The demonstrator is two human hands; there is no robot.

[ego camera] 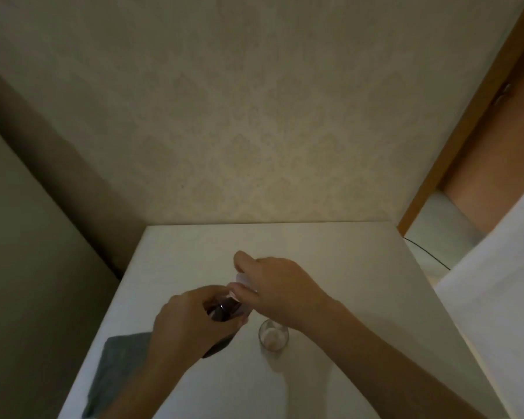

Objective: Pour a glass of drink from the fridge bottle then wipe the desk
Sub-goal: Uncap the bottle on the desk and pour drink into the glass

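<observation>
A dark drink bottle stands on the white desk. My left hand is wrapped around the bottle's upper body. My right hand is closed over the bottle's top, with a pale cap showing between its fingers. Whether the cap is on or off the neck is hidden. An empty clear glass stands upright just right of the bottle, under my right wrist. A grey cloth lies flat at the desk's left front, partly covered by my left forearm.
The desk meets a patterned wall at the back. A white appliance side rises on the right, with a dark cable behind it. A wooden door frame stands at far right. The desk's left edge drops into a dark gap.
</observation>
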